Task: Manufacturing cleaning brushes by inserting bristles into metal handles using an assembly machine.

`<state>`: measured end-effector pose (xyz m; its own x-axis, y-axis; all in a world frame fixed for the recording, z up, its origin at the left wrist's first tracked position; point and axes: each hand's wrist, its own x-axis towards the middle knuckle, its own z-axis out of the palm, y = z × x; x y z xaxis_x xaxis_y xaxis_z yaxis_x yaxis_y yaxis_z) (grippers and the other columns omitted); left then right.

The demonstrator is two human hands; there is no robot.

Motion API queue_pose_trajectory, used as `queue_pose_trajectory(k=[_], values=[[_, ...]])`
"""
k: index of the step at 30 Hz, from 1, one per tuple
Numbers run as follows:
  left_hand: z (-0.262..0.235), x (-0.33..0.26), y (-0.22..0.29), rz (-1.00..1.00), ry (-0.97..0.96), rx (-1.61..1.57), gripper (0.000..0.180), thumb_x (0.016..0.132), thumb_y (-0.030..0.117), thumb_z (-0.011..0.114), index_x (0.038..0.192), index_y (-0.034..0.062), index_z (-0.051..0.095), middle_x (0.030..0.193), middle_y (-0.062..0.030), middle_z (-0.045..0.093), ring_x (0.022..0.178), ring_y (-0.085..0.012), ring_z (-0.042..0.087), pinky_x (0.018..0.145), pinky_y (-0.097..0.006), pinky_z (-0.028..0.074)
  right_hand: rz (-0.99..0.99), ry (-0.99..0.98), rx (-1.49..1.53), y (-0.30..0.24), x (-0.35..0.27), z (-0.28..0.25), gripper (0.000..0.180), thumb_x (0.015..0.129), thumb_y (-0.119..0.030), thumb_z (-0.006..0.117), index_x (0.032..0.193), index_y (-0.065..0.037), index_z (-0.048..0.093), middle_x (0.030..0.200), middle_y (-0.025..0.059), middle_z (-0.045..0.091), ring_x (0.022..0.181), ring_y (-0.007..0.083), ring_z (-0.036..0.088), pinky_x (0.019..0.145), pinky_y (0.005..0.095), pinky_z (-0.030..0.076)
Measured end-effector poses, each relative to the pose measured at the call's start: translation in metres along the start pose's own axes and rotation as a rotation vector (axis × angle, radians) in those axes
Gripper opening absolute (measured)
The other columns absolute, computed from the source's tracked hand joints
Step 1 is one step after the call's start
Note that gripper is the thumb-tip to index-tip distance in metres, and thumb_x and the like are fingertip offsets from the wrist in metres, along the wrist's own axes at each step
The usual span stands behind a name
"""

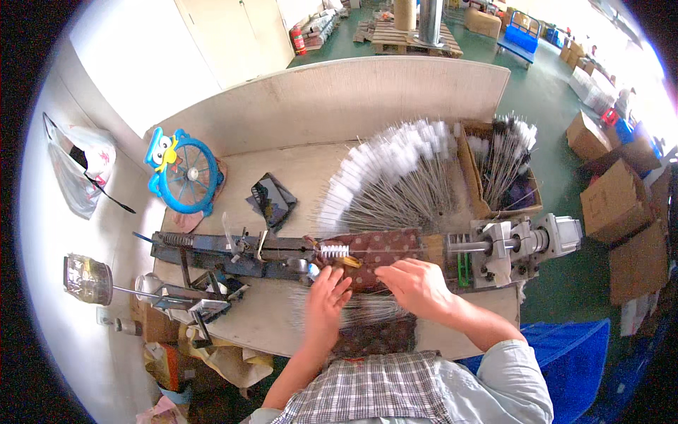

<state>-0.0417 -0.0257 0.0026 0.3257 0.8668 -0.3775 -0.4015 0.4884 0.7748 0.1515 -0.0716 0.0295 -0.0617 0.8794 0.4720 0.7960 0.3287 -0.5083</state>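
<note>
A small brush with white spiral bristles (334,251) lies level in the long bench machine (282,249). Its thin wire runs right, toward the metal spindle (470,247). My left hand (327,300) is just below the brush, beside a small round metal part, its fingers stretched and slightly apart with nothing visible in them. My right hand (417,286) hovers over the brown dotted cloth (385,258), fingers bent and pressed together; whatever they may hold is hidden. A yellowish piece (347,261) sits between the hands. Below them lies a bundle of thin wires (371,309), partly covered by my right hand.
White-tipped brushes (395,162) fan out behind the machine, next to a cardboard box (480,177) of more brushes. A blue toy-like fan (187,173) and a black plastic packet (272,200) are at left. A blue bin (565,360) stands at lower right.
</note>
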Motion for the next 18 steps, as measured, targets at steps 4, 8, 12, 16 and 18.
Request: queue_pose_trajectory(k=[4, 8, 12, 16, 18], values=[[-0.097, -0.001, -0.001, 0.202, 0.244, 0.103, 0.027, 0.092, 0.023, 0.048, 0.113, 0.0060, 0.053, 0.103, -0.0071, 0.059, 0.087, -0.0189, 0.057, 0.076, -0.032, 0.045, 0.099, -0.125, -0.061, 0.010, -0.027, 0.009, 0.006, 0.076, -0.010, 0.057, 0.082, -0.008, 0.057, 0.067, 0.0088, 0.058, 0.065, 0.0277, 0.061, 0.054, 0.0386, 0.049], [-0.244, -0.018, 0.025, 0.316, 0.590, -0.213, 0.035, 0.085, 0.044, 0.056, 0.090, 0.0098, 0.058, 0.079, -0.0017, 0.058, 0.068, -0.0167, 0.053, 0.064, -0.030, 0.043, 0.277, -0.315, -0.168, 0.010, -0.038, 0.028, 0.012, 0.081, -0.020, 0.058, 0.083, -0.009, 0.055, 0.069, 0.0091, 0.060, 0.065, 0.0318, 0.061, 0.055, 0.0422, 0.049], [-0.301, -0.035, 0.082, 0.545, 0.873, -0.170, 0.043, 0.080, 0.054, 0.059, 0.085, 0.0109, 0.057, 0.075, -0.0004, 0.057, 0.066, -0.0138, 0.052, 0.058, -0.025, 0.040, 0.319, -0.437, -0.131, 0.021, -0.040, 0.035, 0.017, 0.081, -0.024, 0.058, 0.088, -0.009, 0.055, 0.073, 0.0103, 0.061, 0.070, 0.0336, 0.062, 0.059, 0.0452, 0.049], [-0.319, -0.048, 0.098, 0.465, 1.091, -0.073, 0.047, 0.079, 0.054, 0.061, 0.090, 0.0086, 0.056, 0.078, -0.0020, 0.059, 0.070, -0.0128, 0.054, 0.058, -0.024, 0.042, 0.264, -0.432, -0.201, 0.017, -0.037, 0.015, 0.014, 0.080, -0.021, 0.058, 0.088, -0.010, 0.055, 0.075, 0.0103, 0.061, 0.074, 0.0317, 0.062, 0.060, 0.0430, 0.049], [-0.302, -0.041, 0.084, 0.460, 1.072, -0.098, 0.049, 0.078, 0.054, 0.063, 0.093, 0.0074, 0.056, 0.078, -0.0031, 0.059, 0.073, -0.0133, 0.056, 0.060, -0.025, 0.044, 0.210, -0.419, -0.296, 0.012, -0.039, 0.006, 0.011, 0.078, -0.016, 0.058, 0.088, -0.011, 0.056, 0.078, 0.0091, 0.058, 0.075, 0.0296, 0.062, 0.060, 0.0407, 0.049]])
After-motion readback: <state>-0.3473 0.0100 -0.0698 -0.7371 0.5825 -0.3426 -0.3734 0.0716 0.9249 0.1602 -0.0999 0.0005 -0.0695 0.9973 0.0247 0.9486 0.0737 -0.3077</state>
